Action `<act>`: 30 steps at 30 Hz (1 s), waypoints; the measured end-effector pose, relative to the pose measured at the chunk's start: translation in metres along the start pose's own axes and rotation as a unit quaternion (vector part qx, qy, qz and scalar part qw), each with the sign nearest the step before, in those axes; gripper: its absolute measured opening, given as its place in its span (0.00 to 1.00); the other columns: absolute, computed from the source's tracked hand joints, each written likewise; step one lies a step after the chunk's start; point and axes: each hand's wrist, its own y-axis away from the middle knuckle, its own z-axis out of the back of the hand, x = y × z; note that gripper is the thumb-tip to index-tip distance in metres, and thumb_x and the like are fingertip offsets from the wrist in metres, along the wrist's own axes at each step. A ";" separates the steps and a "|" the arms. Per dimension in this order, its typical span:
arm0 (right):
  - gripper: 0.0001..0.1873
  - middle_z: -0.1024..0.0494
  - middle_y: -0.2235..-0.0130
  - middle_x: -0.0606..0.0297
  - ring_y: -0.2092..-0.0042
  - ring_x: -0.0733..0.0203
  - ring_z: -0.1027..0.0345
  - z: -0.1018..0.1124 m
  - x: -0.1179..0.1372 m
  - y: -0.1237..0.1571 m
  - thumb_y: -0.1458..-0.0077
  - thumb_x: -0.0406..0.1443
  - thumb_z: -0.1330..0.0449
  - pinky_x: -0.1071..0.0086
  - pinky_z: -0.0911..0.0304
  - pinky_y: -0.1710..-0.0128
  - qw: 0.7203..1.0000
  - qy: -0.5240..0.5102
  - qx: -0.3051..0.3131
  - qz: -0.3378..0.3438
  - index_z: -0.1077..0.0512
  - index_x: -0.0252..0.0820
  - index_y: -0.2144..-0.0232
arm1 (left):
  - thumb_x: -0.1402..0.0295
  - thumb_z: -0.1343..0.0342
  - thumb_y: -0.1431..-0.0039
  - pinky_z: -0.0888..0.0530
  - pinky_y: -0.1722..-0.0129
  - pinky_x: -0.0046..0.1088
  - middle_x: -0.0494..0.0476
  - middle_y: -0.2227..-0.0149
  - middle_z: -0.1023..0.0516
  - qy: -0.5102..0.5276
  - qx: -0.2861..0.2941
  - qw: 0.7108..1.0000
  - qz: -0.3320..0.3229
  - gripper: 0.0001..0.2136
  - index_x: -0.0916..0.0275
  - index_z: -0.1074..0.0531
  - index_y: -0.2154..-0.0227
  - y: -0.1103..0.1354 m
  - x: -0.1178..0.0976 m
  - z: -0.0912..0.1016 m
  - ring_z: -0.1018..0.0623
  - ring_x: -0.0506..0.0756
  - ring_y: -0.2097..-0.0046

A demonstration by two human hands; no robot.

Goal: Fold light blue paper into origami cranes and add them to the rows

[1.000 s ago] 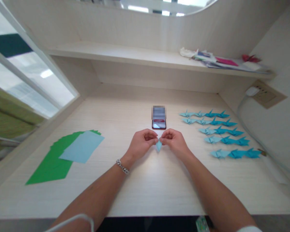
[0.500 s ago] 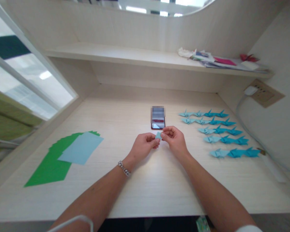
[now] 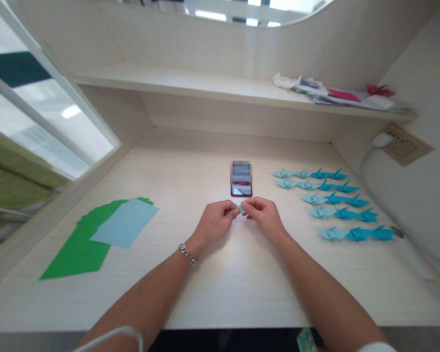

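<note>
Between my two hands is a small piece of folded light blue paper (image 3: 241, 209), mostly covered by the fingers. My left hand (image 3: 219, 218) pinches its left side; a chain bracelet (image 3: 188, 254) circles that wrist. From the right, my right hand (image 3: 264, 213) grips the paper between thumb and fingers. Just beyond the hands lies a phone (image 3: 241, 188) with its screen lit. Rows of folded paper cranes (image 3: 333, 199), light blue to deeper blue, stand on the right of the desk.
Green paper sheets (image 3: 75, 252) lie fanned on the left, with light blue paper (image 3: 126, 224) on top. A shelf (image 3: 190, 80) spans the back and bears papers (image 3: 337, 94) at right. A white cable (image 3: 376, 188) runs down from the wall socket (image 3: 403, 143).
Both hands have closed in on the folded paper, so less of it shows. My right fingers have come down slightly, away from the phone. The view has shifted a little.
</note>
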 end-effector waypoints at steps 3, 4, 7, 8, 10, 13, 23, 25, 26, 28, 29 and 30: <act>0.14 0.25 0.77 0.65 0.75 0.63 0.34 0.002 -0.001 -0.001 0.57 0.45 0.36 0.71 0.39 0.75 1.000 0.022 0.012 -0.004 0.25 0.40 0.74 | 0.66 0.47 0.44 0.38 0.73 0.26 0.52 0.78 0.27 -0.067 0.002 0.998 -0.017 0.09 0.61 0.26 0.76 -0.001 -0.001 0.005 0.31 0.51 0.74; 0.13 0.25 0.77 0.65 0.75 0.64 0.34 0.003 -0.001 -0.002 0.57 0.45 0.36 0.71 0.40 0.76 1.000 0.026 0.004 -0.003 0.25 0.40 0.74 | 0.66 0.47 0.44 0.38 0.72 0.26 0.52 0.77 0.26 -0.071 0.000 0.997 -0.022 0.09 0.61 0.26 0.76 -0.001 -0.001 0.005 0.30 0.52 0.73; 0.13 0.26 0.79 0.66 0.76 0.64 0.36 0.003 -0.001 -0.003 0.56 0.45 0.36 0.71 0.40 0.76 0.999 0.013 -0.036 0.001 0.25 0.40 0.73 | 0.64 0.47 0.44 0.34 0.70 0.27 0.54 0.72 0.23 -0.030 -0.007 0.999 -0.023 0.08 0.60 0.25 0.71 -0.002 0.000 0.007 0.27 0.53 0.70; 0.13 0.26 0.79 0.66 0.76 0.65 0.36 0.003 -0.001 -0.003 0.56 0.44 0.36 0.71 0.40 0.76 0.999 0.003 -0.046 0.002 0.24 0.40 0.73 | 0.63 0.47 0.44 0.33 0.69 0.27 0.54 0.71 0.22 -0.010 -0.010 1.000 -0.018 0.08 0.60 0.25 0.69 -0.003 0.001 0.008 0.26 0.53 0.69; 0.14 0.26 0.78 0.66 0.76 0.65 0.35 0.002 -0.001 -0.003 0.57 0.44 0.35 0.70 0.38 0.74 0.998 -0.026 -0.056 -0.002 0.24 0.40 0.72 | 0.64 0.47 0.44 0.32 0.67 0.27 0.54 0.69 0.22 0.017 -0.016 1.000 -0.009 0.08 0.60 0.25 0.69 -0.004 0.003 0.009 0.25 0.53 0.67; 0.14 0.24 0.76 0.64 0.73 0.64 0.32 0.000 -0.001 -0.002 0.59 0.43 0.33 0.68 0.35 0.70 0.996 -0.074 -0.042 -0.025 0.24 0.39 0.71 | 0.65 0.46 0.44 0.31 0.66 0.27 0.54 0.70 0.22 0.027 -0.040 0.999 -0.006 0.07 0.61 0.25 0.71 -0.005 0.007 0.011 0.25 0.53 0.67; 0.12 0.20 0.62 0.59 0.60 0.57 0.27 -0.005 0.000 0.001 0.57 0.38 0.33 0.60 0.35 0.53 0.995 -0.091 -0.012 0.036 0.22 0.41 0.67 | 0.61 0.39 0.50 0.27 0.67 0.29 0.57 0.70 0.23 0.264 -0.079 0.958 0.085 0.12 0.66 0.28 0.69 -0.009 0.013 0.000 0.23 0.53 0.68; 0.10 0.20 0.60 0.59 0.57 0.56 0.27 -0.005 0.001 0.002 0.57 0.37 0.33 0.60 0.35 0.52 0.996 -0.068 -0.010 0.061 0.22 0.41 0.67 | 0.63 0.39 0.50 0.26 0.64 0.29 0.58 0.68 0.22 0.285 -0.061 0.954 0.065 0.11 0.66 0.27 0.68 -0.008 0.011 -0.001 0.23 0.53 0.66; 0.10 0.21 0.59 0.59 0.56 0.55 0.28 -0.005 0.000 0.002 0.57 0.37 0.34 0.60 0.35 0.52 0.996 -0.054 -0.011 0.072 0.21 0.42 0.68 | 0.64 0.38 0.51 0.26 0.63 0.30 0.58 0.67 0.22 0.293 -0.061 0.953 0.055 0.11 0.66 0.27 0.68 -0.008 0.010 -0.002 0.23 0.53 0.65; 0.09 0.21 0.58 0.59 0.55 0.55 0.28 -0.005 0.000 0.003 0.56 0.36 0.34 0.61 0.34 0.53 0.995 -0.029 -0.013 0.094 0.21 0.43 0.68 | 0.66 0.36 0.53 0.26 0.61 0.31 0.58 0.66 0.22 0.300 -0.067 0.951 0.040 0.11 0.66 0.26 0.68 -0.007 0.010 -0.003 0.23 0.53 0.64; 0.09 0.21 0.58 0.59 0.55 0.54 0.28 -0.005 -0.001 0.003 0.56 0.36 0.34 0.61 0.34 0.53 0.994 -0.020 -0.014 0.102 0.21 0.43 0.68 | 0.66 0.36 0.54 0.27 0.60 0.31 0.58 0.65 0.21 0.300 -0.070 0.950 0.036 0.11 0.66 0.26 0.68 -0.006 0.010 -0.003 0.23 0.53 0.63; 0.09 0.22 0.57 0.59 0.54 0.54 0.29 -0.005 -0.001 0.003 0.56 0.36 0.34 0.61 0.33 0.53 0.994 -0.013 -0.013 0.109 0.21 0.44 0.68 | 0.66 0.35 0.54 0.27 0.59 0.32 0.58 0.65 0.21 0.301 -0.073 0.950 0.034 0.11 0.65 0.26 0.68 -0.006 0.010 -0.003 0.23 0.54 0.63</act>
